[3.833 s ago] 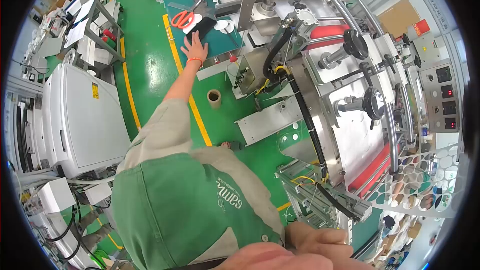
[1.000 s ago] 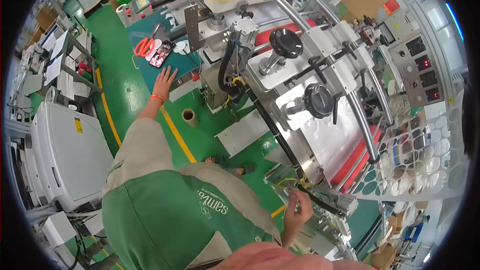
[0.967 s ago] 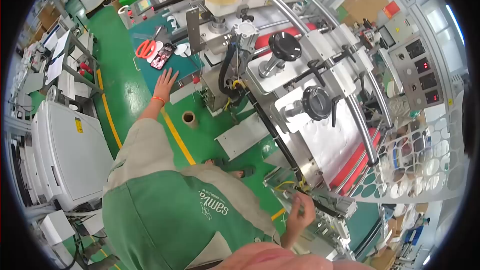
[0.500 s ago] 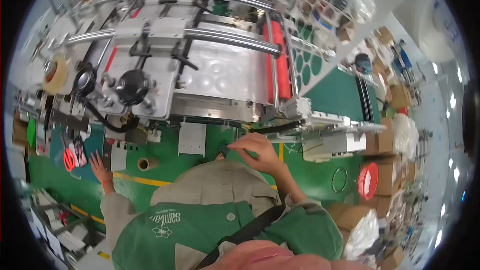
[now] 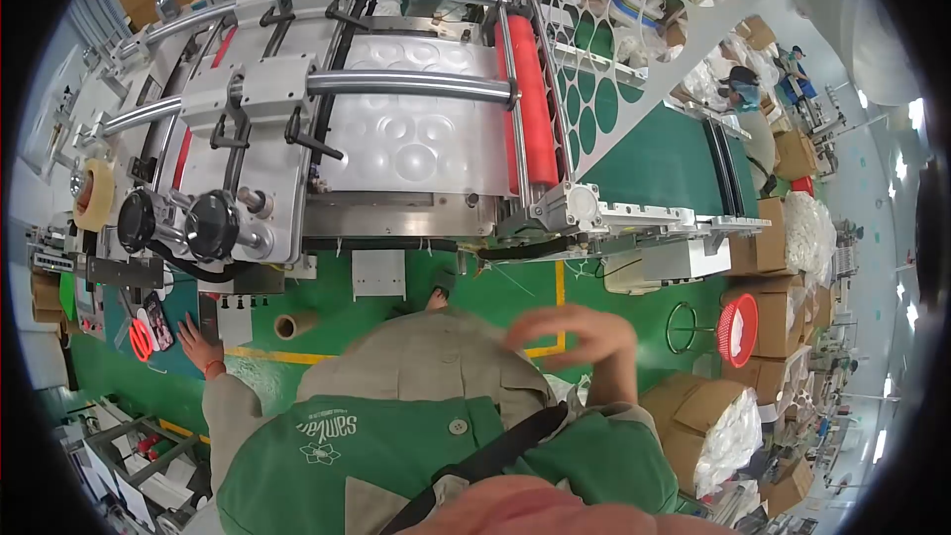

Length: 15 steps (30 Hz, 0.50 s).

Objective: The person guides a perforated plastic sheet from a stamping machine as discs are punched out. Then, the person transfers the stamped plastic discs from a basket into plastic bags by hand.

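Observation:
My left hand [image 5: 201,347] lies with its fingers spread on a dark teal work surface [image 5: 183,312] at the left. Beside it are red-handled scissors [image 5: 141,339] and a small dark item with a pink patch, which I cannot make out. In front of my torso hovers my right hand [image 5: 580,337], blurred, fingers loosely bent and apart, with nothing visible in it. Ahead stands a machine with steel rods, a red roller [image 5: 533,104] and a shiny sheet [image 5: 411,139] bearing round raised shapes. Two black knobs [image 5: 212,223] sit on its near left side.
A white web with round holes [image 5: 594,89] slants up from the roller. To the right lies a green conveyor belt [image 5: 659,163]. A red basket [image 5: 737,331], cardboard boxes [image 5: 684,416] and another person [image 5: 748,104] are farther right. A cardboard tube [image 5: 292,325] rests on the floor.
My right hand has moved right and down, away from the machine's edge towards my body. My left hand stays on the teal surface. The camera view has shifted slightly.

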Each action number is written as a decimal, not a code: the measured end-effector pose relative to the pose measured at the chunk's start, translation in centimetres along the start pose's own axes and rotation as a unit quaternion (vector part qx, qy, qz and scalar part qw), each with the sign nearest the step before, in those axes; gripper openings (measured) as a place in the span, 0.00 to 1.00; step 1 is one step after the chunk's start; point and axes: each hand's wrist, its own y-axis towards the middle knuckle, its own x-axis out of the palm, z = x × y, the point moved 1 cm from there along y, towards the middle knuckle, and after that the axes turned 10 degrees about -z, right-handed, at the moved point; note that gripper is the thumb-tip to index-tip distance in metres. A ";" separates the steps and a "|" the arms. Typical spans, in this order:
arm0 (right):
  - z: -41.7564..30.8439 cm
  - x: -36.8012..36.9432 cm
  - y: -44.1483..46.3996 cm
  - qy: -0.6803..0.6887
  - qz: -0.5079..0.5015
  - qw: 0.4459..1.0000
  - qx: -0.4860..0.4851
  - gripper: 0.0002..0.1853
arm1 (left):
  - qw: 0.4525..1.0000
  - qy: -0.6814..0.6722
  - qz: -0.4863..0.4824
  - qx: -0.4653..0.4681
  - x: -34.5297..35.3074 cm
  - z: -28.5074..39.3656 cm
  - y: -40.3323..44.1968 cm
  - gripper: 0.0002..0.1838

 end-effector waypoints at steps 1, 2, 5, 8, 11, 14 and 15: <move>-1.1 -1.1 -1.6 0.011 -0.062 0.998 -0.022 0.14 | 0.997 0.045 -0.020 -0.067 -0.3 1.2 0.6 0.53; -1.7 -2.1 -3.2 0.023 -0.125 0.991 -0.042 0.15 | 0.996 0.047 -0.021 -0.067 -0.5 2.1 1.3 0.53; -2.4 -3.6 -5.9 0.052 -0.112 0.983 -0.138 0.19 | 0.986 0.074 -0.031 -0.149 1.0 3.0 3.1 0.52; -3.7 -4.6 -6.7 0.017 -0.046 0.983 -0.175 0.19 | 0.993 0.065 0.009 -0.095 2.7 1.4 4.2 0.50; -4.1 -5.1 -6.4 0.017 -0.062 0.978 -0.200 0.18 | 0.995 0.059 0.027 -0.082 1.9 1.3 4.6 0.50; -1.0 -6.2 -7.7 0.076 0.068 0.970 -0.222 0.15 | 0.994 0.064 0.028 -0.082 3.1 1.2 4.4 0.49; -0.2 -7.2 -8.1 0.056 0.178 0.963 -0.194 0.14 | 0.995 0.062 0.028 -0.078 3.4 1.2 4.4 0.49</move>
